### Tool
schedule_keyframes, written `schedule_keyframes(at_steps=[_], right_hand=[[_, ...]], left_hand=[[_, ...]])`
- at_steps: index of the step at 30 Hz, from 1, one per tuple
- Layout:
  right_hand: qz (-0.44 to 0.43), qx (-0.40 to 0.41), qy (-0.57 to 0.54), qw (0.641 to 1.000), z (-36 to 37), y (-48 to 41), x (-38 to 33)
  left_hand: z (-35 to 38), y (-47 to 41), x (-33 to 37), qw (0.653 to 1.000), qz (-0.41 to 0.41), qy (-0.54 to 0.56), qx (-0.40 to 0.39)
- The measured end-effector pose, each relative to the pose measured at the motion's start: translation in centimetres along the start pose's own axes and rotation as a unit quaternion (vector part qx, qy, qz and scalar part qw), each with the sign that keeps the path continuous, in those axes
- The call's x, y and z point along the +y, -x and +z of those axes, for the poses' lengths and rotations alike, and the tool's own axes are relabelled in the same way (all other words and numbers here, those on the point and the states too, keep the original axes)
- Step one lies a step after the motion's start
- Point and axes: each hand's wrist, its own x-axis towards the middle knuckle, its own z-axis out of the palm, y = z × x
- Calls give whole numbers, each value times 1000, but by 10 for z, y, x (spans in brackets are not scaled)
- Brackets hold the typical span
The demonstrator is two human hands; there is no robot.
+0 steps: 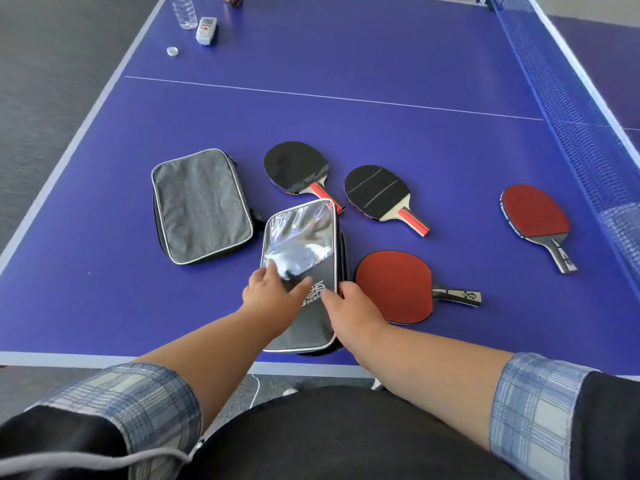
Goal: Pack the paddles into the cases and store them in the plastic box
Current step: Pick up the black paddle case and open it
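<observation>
— Near the counter's (415, 64) front edge lies the shiny case (301, 251), both hands on it?
— Yes: left hand (273, 294) rests flat on top, likely steadying it; right hand (349, 311) curls at its side edge, probably after the zip.
— Paddles?
— Four lie loose beside it; the grey case (201, 206) sits left. No box visible.

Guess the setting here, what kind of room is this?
Likely a table tennis room or rec space: a blue ping-pong table with white lines, its net at the right, four paddles and two cases lying on it.
</observation>
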Motion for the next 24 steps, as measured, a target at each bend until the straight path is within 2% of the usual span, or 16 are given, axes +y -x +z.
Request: schedule_keyframes(at_steps=[4, 8, 10, 12, 15, 17, 19, 20, 22, 24], right_hand=[[-99, -80, -106, 986, 7, 22, -22], [-172, -168, -77, 968, 29, 27, -39], [-222, -215, 11, 951, 44, 25, -49], [-270, -224, 154, 924, 63, 16, -52], [-196, -242, 338, 888, 85, 2, -51], [-177, -255, 415, 855, 93, -5, -46], [-208, -257, 472, 817, 96, -10, -41], [-218, -256, 481, 810, 95, -11, -37], [-206, -248, 456, 830, 94, -17, -29], [-196, -248, 413, 854, 91, -22, -22]], left_hand=[[-26, 23, 24, 981, 96, 157, -55], [-65, 38, 11, 980, 101, 169, 20], [-82, 38, -8, 987, 73, 120, 83], [-90, 36, -31, 984, 66, 33, 160], [-85, 29, -61, 961, 74, -155, 216], [-70, 18, -79, 951, 101, -250, 152], [-52, 7, -91, 941, 134, -311, 27], [-42, 2, -95, 933, 146, -327, -25], [-26, -6, -99, 916, 154, -359, -88], [-16, -10, -99, 879, 165, -434, -109]])
